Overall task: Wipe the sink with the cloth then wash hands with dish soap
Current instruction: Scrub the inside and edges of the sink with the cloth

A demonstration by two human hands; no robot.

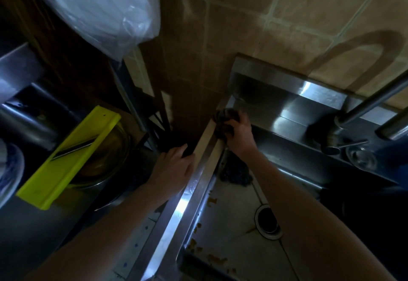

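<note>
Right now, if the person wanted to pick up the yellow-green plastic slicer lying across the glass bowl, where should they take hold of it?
Probably the yellow-green plastic slicer at its raised near end, left hand coming from the right, fingers across the long edges, clear of the metal blade midway.

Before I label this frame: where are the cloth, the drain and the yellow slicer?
cloth (225, 116), head view, bunched top.
drain (268, 220), head view, dark opening.
yellow slicer (66, 161), head view, flat body.
</note>
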